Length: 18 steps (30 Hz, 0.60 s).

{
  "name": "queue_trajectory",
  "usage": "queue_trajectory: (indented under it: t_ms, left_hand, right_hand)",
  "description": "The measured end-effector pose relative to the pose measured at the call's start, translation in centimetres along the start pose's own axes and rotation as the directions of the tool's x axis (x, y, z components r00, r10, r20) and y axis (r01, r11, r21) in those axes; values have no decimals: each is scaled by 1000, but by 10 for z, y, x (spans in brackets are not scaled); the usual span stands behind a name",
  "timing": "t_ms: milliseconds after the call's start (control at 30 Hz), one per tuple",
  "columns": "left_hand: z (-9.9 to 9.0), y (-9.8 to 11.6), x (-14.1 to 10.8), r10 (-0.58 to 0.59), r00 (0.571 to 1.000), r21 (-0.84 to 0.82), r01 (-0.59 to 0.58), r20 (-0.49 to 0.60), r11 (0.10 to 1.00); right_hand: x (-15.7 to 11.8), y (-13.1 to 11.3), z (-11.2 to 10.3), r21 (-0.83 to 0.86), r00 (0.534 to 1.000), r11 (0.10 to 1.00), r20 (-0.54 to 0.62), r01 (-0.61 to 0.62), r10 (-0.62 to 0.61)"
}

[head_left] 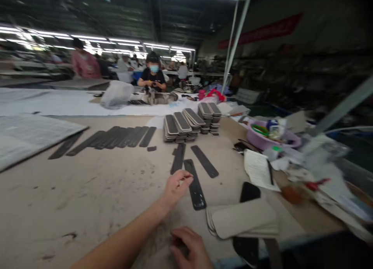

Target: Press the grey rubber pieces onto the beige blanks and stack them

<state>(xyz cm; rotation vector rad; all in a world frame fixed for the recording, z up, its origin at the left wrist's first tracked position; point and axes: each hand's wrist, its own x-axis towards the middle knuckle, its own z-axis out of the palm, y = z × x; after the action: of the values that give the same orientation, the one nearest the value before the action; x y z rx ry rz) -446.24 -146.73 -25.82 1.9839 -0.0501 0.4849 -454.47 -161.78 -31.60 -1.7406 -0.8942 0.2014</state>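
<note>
Right now, one long dark-grey strip with rounded ends and a glossy face (196,189) lies flat on the broad beige worktable (101,199), directly ahead of the person working there. Its long axis runs mostly away from the worker, the near end slanting to the right and the far end to the left. The left hand (175,185) reaches over its left edge, fingers bent and thumb close to the index fingertip; from where I stand I cannot tell whether it pinches anything. Lower down, the right hand (190,247) sits half curled near the table's front edge, and whether something is inside it I cannot tell. Beyond the strip, to its right, a matte dark-grey strip (204,161) slants the same way but more steeply across, while a dark-grey strip on the left (177,160) leans oppositely, its near end pointing left. Behind them rise stacks of dark-topped, pale-rimmed oblong pieces (183,125), and a row of dark-grey strips (122,137) spreads to the left. Beside the glossy strip's near end, on the right, lies a pile of cream rounded panels (244,218), its long axis running crosswise.
</note>
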Motion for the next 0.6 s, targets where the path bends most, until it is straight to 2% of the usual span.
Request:
queue_trajectory:
  t_ms: [67, 133, 200, 267, 333, 467, 600]
  left_hand:
    - [8, 4, -24, 44, 986, 92, -59, 162, 994]
    - [20, 9, -45, 111, 942, 173, -173, 318, 970]
    - [36, 17, -61, 167, 877, 263, -309, 451, 914]
    - [54, 25, -71, 180, 815, 363, -428, 551, 828]
    - [70, 32, -73, 136, 778, 463, -494, 613, 736]
    - [94, 40, -72, 30, 714, 559, -572, 699, 601]
    - [107, 39, -66, 0, 667, 560, -626, 745, 542]
  right_hand:
    - [-10, -12, -15, -47, 998, 999, 59, -15, 17]
    - [-23, -29, -33, -85, 998, 996, 49, -39, 43]
    - [-40, -41, -51, -96, 997, 993, -52, -66, 61]
    - [-59, -42, -66, -100, 977, 991, -204, -88, 66]
    - [-78, -34, -77, -111, 942, 989, -331, -99, 57]
    - [-112, -10, -90, -123, 877, 980, -474, -157, 81]
    - [-129, 11, -95, 112, 732, 952, -616, -283, 290]
